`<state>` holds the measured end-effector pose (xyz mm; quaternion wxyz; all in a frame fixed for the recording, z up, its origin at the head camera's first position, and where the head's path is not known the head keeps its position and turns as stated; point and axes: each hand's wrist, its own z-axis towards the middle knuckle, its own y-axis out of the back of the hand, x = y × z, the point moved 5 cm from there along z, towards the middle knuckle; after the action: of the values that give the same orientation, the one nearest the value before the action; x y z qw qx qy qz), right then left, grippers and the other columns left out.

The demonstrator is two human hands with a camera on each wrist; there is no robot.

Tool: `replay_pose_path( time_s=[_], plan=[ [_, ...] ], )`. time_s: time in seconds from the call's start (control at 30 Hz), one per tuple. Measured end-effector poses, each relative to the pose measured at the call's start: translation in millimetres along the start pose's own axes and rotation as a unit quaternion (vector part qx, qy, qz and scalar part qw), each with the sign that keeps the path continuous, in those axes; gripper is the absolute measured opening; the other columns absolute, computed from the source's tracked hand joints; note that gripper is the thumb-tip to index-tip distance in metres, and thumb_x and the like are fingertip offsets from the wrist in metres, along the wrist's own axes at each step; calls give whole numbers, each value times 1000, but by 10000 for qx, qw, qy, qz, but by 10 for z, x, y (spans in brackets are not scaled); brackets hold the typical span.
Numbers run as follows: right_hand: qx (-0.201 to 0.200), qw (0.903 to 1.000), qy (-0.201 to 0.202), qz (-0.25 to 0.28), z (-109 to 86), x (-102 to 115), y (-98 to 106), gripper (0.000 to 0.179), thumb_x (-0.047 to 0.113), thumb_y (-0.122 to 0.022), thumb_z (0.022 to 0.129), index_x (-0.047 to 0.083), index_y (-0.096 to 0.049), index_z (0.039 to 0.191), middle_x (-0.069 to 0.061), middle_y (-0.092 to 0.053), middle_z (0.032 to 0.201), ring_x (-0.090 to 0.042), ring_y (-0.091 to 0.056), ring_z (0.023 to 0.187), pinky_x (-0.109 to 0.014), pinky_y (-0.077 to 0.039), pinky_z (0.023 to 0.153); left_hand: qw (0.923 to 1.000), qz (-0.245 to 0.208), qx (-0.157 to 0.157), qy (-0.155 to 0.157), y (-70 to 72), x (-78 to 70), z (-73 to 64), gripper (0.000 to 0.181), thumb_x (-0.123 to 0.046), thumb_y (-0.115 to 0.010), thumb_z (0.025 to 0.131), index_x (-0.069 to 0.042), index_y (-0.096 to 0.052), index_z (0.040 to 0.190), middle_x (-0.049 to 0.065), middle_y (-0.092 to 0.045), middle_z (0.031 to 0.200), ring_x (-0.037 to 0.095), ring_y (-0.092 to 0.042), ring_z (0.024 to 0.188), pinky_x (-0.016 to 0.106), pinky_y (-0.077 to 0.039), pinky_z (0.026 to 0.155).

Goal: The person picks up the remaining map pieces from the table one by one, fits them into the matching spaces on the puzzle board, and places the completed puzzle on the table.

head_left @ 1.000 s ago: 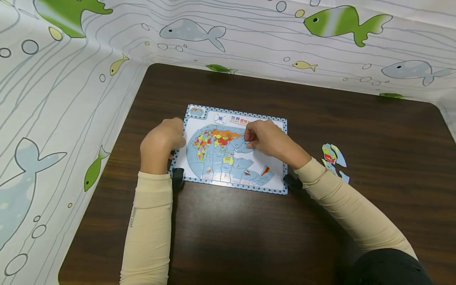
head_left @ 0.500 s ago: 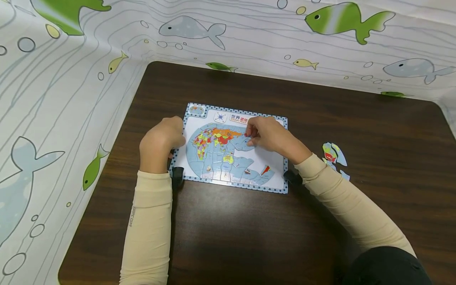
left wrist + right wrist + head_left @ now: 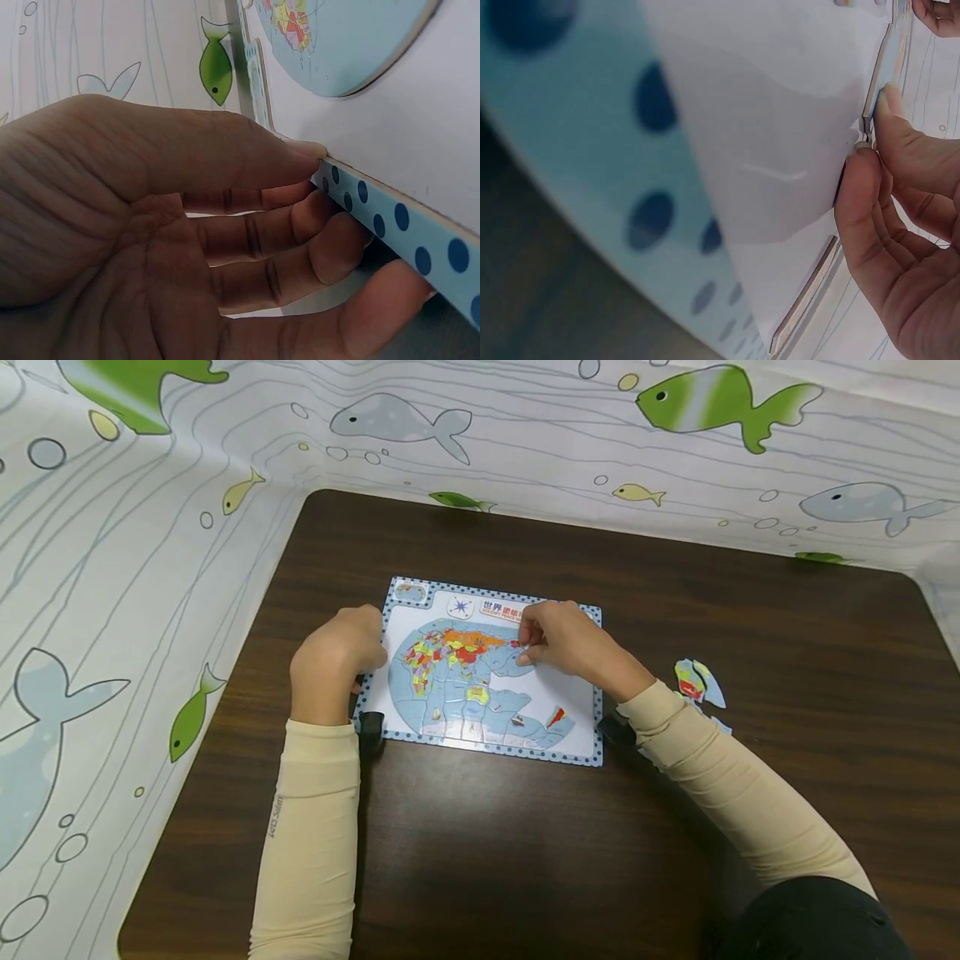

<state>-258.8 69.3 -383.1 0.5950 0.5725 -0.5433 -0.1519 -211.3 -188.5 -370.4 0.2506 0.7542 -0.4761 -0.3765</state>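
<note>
A world-map jigsaw board (image 3: 577, 702) with a blue dotted border lies on the table, partly filled with pieces. My left hand (image 3: 345, 652) holds the board's left edge, thumb (image 3: 300, 159) on the rim and fingers reaching beneath it. Over the right part of the map, my right hand (image 3: 566, 643) pinches a small puzzle piece (image 3: 885, 67) with thumb and index finger, close at the edge of the joined pieces. Bare white backing shows in the map's right portion. Several loose puzzle pieces (image 3: 690, 681) lie to the right of the board, partly behind the right sleeve.
The dark wooden table (image 3: 480, 852) has a white fish-printed curtain (image 3: 525, 443) along its far and left sides. Dark wrist bands (image 3: 371, 731) sit under both wrists. A dark rounded shape (image 3: 810, 918) fills the lower right corner.
The right hand has shifted only slightly over the same spot, and a bit of red shows at its fingertips. The left hand keeps its hold; the view drifts a little.
</note>
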Motion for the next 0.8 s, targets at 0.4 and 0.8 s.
replay_pose_path(
  time_s=[0.4,0.8],
  plan=[
    [-316,9993,-173,87,-148,-107,220,14,10,-83,94,5,-72,101,-14,-71,99,-29,-60,89,-37,-50,72,10000,81,34,-4,-9,13,15,34,-6,-54,104,9,-51,135,29,-59,119,29,-67,63,29,-57,52],
    [-173,9991,-357,-142,-369,-279,344,16,7,-84,92,4,-72,101,-13,-70,95,-28,-60,86,-36,-51,73,9999,102,-33,-22,6,8,9,35,-6,-53,103,10,-51,134,31,-59,119,27,-66,57,29,-56,50]
  ],
)
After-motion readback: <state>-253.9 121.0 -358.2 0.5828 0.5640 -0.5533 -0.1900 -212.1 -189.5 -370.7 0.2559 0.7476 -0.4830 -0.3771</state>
